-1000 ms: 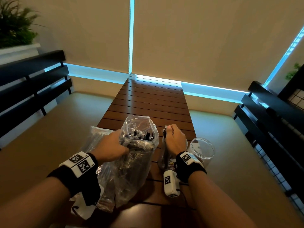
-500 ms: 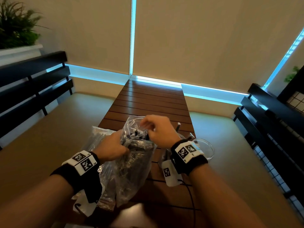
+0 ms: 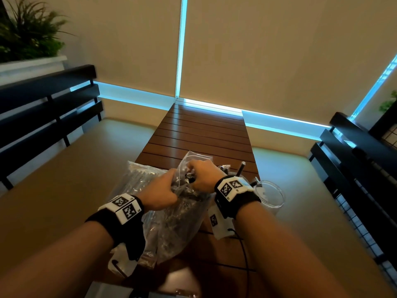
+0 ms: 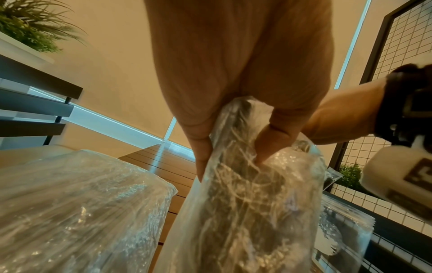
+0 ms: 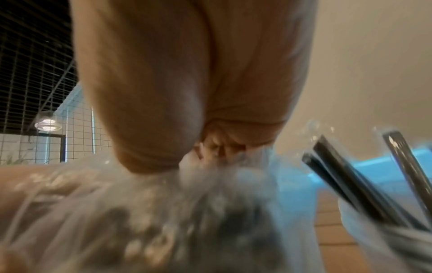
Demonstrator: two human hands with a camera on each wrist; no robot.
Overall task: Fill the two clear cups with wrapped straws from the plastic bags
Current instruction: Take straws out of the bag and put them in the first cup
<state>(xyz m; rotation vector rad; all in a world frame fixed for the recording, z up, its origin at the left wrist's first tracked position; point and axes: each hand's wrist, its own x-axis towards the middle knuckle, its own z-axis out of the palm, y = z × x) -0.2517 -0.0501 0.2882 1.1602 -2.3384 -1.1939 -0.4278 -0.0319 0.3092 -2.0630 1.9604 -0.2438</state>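
Observation:
A clear plastic bag [image 3: 182,216] of dark wrapped straws stands upright on the wooden slat table [image 3: 204,134]. My left hand [image 3: 171,188] grips the bag's neck; its fingers [image 4: 264,146] dig into the plastic. My right hand [image 3: 192,175] reaches into the bag's mouth, fingers curled on the straw ends, blurred in the right wrist view [image 5: 215,149]. A second bag [image 3: 137,181] lies to the left. One clear cup, mostly hidden behind my right wrist, holds a few straws [image 3: 241,168] [image 5: 346,184]. The other clear cup [image 3: 271,195] stands to the right.
Black slatted benches flank the table, one on the left [image 3: 43,117] and one on the right [image 3: 354,158]. A planter [image 3: 28,39] sits at the far left. A thin black cable [image 3: 245,254] crosses the near end of the table.
My right hand left the cup where it had put a straw and moved left into the mouth of the bag. My left hand kept its grip on the bag.

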